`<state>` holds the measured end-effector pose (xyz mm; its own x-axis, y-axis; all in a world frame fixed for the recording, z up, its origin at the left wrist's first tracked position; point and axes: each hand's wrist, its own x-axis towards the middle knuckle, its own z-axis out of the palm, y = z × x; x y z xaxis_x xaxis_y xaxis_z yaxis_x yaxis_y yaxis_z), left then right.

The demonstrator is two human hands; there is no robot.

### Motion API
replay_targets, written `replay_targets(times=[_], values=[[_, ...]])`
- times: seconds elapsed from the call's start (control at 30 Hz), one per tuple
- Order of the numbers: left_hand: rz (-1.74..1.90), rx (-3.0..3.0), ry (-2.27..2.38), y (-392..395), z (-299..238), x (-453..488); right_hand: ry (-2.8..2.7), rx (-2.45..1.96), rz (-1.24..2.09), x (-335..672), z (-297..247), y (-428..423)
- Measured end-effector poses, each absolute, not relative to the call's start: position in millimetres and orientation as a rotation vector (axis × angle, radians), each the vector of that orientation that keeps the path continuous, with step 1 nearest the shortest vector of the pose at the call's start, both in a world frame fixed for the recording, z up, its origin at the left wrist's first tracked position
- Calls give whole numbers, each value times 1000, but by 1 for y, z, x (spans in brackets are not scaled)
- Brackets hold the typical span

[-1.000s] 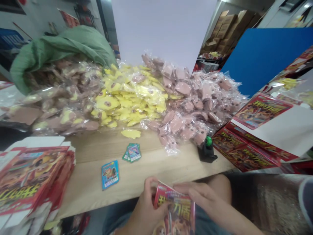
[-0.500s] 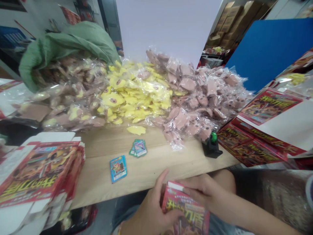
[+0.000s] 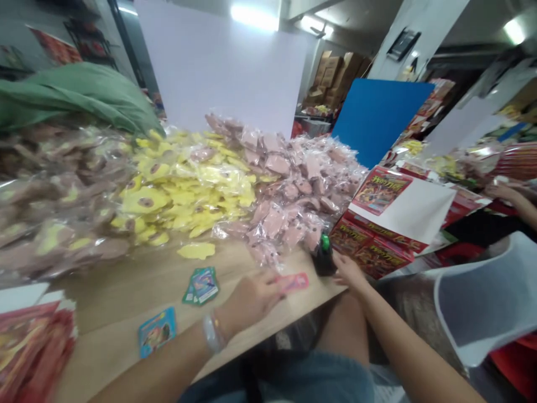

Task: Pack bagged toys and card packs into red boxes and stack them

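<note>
My left hand (image 3: 258, 294) is closed on a small, flat, pink card-like piece (image 3: 296, 281) just above the table. Blur hides its print. At the table's right front edge, the fingers of my right hand (image 3: 347, 271) pinch at the near end of a black tape dispenser (image 3: 324, 258) with a green roll. Whether a strip of tape is between them cannot be made out. Left of my left hand lie a few fanned green-bordered cards (image 3: 202, 285) and a blue card stack (image 3: 157, 331). A yellow cut-out piece (image 3: 196, 250) lies behind them.
Bagged yellow pieces (image 3: 184, 190) and bagged pinkish-brown pieces (image 3: 289, 184) are heaped at the back, beside a green sack (image 3: 79, 92). Red printed boxes (image 3: 377, 240) stand at right; flattened cartons (image 3: 33, 347) lie at left. Another person's arm (image 3: 514, 196) shows far right, behind a pale chair (image 3: 482, 296).
The red box that both hands held is no longer seen in them. My left hand now holds the pink piece over the table; my right hand has reached the dispenser. The view has swung right.
</note>
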<state>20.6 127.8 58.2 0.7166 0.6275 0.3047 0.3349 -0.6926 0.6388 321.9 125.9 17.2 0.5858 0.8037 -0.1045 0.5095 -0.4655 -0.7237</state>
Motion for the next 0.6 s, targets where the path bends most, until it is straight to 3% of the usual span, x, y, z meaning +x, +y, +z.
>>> replay_targets(times=[0.17, 0.47, 0.6], values=[[783, 2341, 755, 127, 25, 35, -852, -2005, 1115, 345, 6, 152], [852, 2354, 826, 135, 13, 40, -853, -1879, 941, 321, -22, 84], [783, 2322, 996, 126, 9, 45, -921, -1571, 1213, 243, 10, 72]])
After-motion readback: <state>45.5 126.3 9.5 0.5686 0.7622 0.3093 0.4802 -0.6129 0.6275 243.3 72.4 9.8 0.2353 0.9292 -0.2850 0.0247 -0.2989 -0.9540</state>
